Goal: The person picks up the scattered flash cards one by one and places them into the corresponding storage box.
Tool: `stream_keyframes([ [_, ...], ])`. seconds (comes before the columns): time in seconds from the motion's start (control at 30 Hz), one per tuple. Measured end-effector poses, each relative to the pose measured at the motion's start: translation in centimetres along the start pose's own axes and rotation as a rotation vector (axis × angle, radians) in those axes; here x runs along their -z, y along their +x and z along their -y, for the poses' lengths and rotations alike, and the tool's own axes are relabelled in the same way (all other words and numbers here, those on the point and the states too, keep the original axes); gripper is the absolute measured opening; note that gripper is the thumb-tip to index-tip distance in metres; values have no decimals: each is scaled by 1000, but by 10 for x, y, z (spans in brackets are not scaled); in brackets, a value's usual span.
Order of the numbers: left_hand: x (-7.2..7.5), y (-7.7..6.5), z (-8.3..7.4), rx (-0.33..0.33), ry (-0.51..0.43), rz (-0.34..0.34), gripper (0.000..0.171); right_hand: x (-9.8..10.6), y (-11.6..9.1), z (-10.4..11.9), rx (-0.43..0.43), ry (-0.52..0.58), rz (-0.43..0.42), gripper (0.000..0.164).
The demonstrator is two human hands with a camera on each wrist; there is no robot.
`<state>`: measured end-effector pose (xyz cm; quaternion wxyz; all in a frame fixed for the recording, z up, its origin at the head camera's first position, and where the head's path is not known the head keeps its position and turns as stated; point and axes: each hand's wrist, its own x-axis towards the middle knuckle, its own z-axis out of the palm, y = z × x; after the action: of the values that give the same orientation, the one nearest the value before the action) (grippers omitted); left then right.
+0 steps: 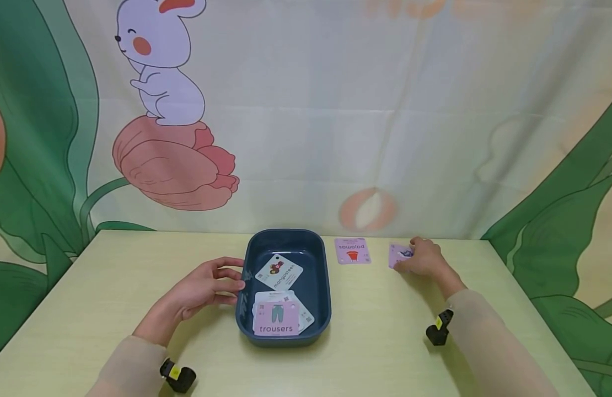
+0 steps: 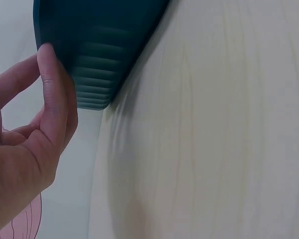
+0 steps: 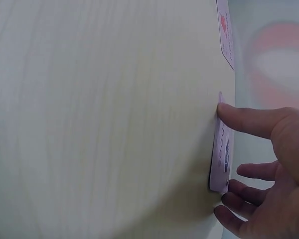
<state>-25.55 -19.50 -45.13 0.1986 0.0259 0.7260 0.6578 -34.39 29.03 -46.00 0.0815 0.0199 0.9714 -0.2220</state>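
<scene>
A dark blue tray (image 1: 325, 292) stands on the table in the head view. My left hand (image 1: 211, 284) holds its left wall, fingertips at the rim. In the left wrist view, the fingers (image 2: 55, 94) meet the tray's ribbed outer side (image 2: 97, 64). Far right, my right hand (image 1: 425, 259) grips a pink flash card (image 1: 398, 252) by opposite edges. In the right wrist view the thumb is at one edge of that card (image 3: 220, 154), other fingers at the opposite edge; its lettering reads "hoes" beside the thumb, with a blue picture.
A pink "pajamas" card (image 1: 353, 251) lies between tray and right hand. Inside the tray are a white "mangosteen" card (image 1: 279, 272) and a pink "trousers" card (image 1: 276, 320) atop other white cards. Behind the pale wooden table (image 1: 380, 331) hangs a printed curtain (image 1: 306, 110).
</scene>
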Motion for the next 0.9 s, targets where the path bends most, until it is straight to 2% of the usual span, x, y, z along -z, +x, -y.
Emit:
stream_keyframes([
  [0.17,0,0,0,1,3,-1,65,4,-4,1,11,-33,-8,84],
  [0.33,0,0,0,-2,3,1,65,6,-8,-1,-1,-13,-16,72],
  [0.57,0,0,1,-8,3,5,65,8,-9,-7,-9,93,0,56],
  [0.9,1,2,2,4,-4,-11,64,6,-8,-13,-48,261,26,44],
])
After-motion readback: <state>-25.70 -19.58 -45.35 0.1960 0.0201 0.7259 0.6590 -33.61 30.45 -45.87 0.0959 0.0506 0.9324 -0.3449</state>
